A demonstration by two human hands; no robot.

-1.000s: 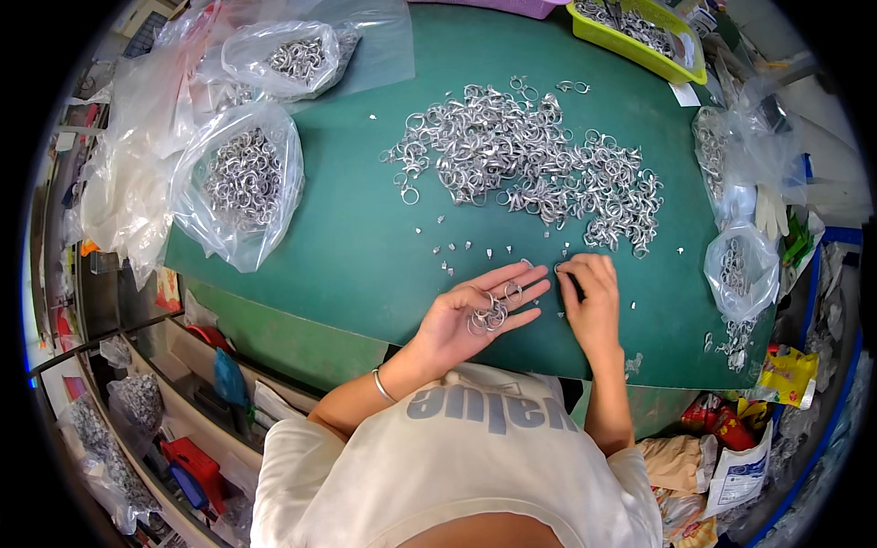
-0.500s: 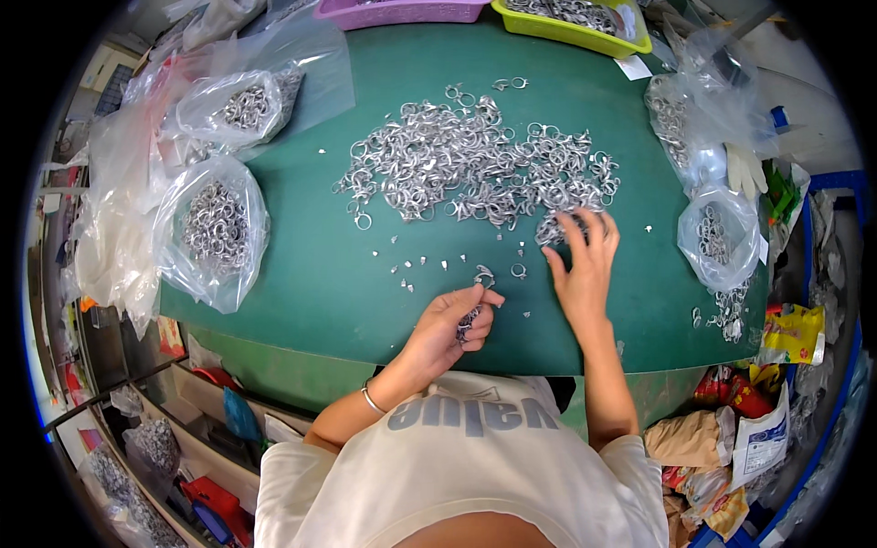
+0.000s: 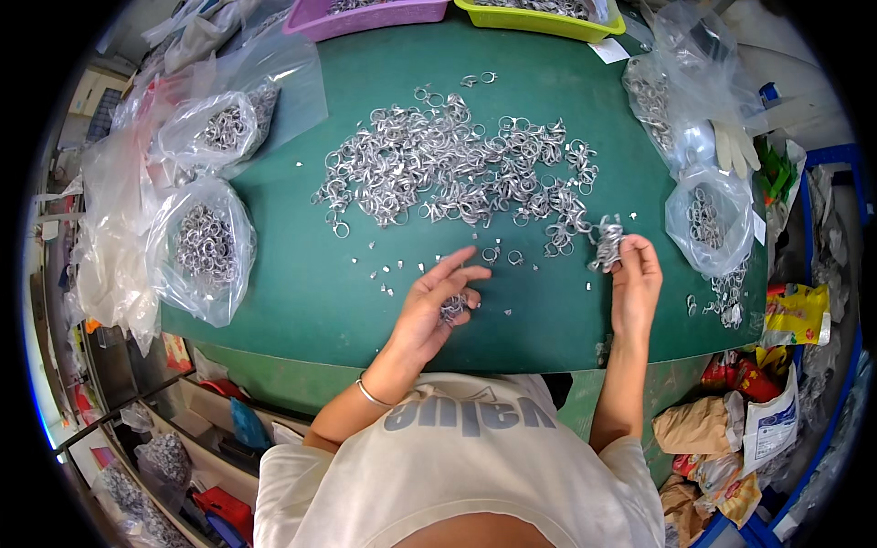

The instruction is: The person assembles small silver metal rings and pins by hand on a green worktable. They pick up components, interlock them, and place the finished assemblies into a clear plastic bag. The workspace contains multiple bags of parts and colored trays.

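Note:
A wide pile of silver metal rings (image 3: 411, 169) is spread over the green tabletop (image 3: 292, 283). My right hand (image 3: 637, 283), right of the pile, pinches a small bunch of rings (image 3: 607, 243) in its fingertips. In front of the pile, my left hand (image 3: 422, 315) keeps several rings (image 3: 453, 307) curled in its lower fingers, while its index finger points outward. Just beyond those fingers a loose ring (image 3: 491, 257) lies on the table, with another ring (image 3: 515, 258) to its right. Several tiny silver pieces (image 3: 386, 268) are scattered left of them.
Open plastic bags of rings stand on the left (image 3: 206, 242) and on the right (image 3: 705, 219), where some rings (image 3: 728, 297) spill near the edge. A purple basket (image 3: 365, 22) and a yellow-green basket (image 3: 548, 25) sit at the far edge. A white glove (image 3: 734, 149) lies on the right.
My right hand has left the pile's front edge and moved right, lifting a bunch of rings. My left hand has shifted slightly left, its fingers opening; a ring now lies by its fingertips.

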